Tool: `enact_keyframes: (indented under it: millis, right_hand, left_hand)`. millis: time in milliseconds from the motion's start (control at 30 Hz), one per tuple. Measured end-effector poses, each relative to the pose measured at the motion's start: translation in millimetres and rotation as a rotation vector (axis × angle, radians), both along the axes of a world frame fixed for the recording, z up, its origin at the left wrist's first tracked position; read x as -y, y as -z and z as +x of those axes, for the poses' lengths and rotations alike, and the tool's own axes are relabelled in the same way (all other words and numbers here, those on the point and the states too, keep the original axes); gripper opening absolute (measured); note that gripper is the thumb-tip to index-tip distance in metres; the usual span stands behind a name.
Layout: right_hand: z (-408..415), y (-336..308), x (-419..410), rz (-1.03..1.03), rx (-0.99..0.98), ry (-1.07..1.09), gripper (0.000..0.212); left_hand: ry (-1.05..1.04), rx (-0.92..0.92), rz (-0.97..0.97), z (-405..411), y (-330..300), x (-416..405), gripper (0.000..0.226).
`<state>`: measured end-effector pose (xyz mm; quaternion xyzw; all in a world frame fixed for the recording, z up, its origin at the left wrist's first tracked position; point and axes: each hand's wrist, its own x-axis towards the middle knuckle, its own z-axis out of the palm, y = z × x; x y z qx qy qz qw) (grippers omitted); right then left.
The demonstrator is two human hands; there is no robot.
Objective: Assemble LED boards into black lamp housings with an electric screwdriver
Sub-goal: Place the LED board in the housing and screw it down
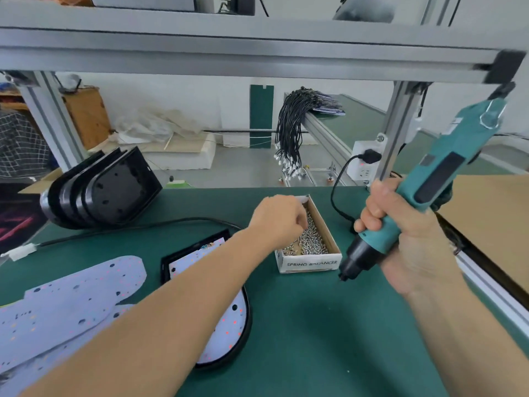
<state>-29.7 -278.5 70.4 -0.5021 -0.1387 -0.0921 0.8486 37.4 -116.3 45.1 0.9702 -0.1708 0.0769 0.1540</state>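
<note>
Covering workbench, green mat (300,325), aluminium frame (257,57)

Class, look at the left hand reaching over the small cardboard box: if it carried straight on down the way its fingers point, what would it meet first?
Most likely the loose screws in the cardboard box: the left hand has its fingertips curled down just above them, though depth is unclear.

Two bare forearms, no sleeves in view, left hand (276,220) and right hand (400,239) — ungloved

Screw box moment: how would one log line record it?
left hand: reaching into screw box | right hand: grips electric screwdriver, raised | LED board: in housing
</note>
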Motion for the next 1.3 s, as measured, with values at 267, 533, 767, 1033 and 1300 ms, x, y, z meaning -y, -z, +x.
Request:
enact_keyframes:
  millis: [267, 533, 767, 1033, 1300]
  right_hand:
    - [1, 6, 12, -0.026, 0.001, 0.029, 0.020]
    - [-3, 2, 4, -0.014, 0.014, 0.028, 0.021]
    - [-5, -9, -12, 0.082, 0.080, 0.043, 0.021]
    - [-11, -33, -62, 0.398, 0.176, -0.062, 0.023]
    - [-23, -36, -94, 0.409, 0.147, -0.120, 0.018]
  left_hand:
    - [-0.099, -0.096, 0.335, 25, 41, 27, 0.021]
    - [-0.129, -0.175, -0.324, 12, 26, 12, 0.012]
    - [-0.158, -0.538, -1.444, -44, -18, -22, 0.019]
    - [-0.203, -0.814, -2.104, -125, -17, -54, 0.034]
    - [-0.235, -0.797, -2.291, -138, -10, -62, 0.027]
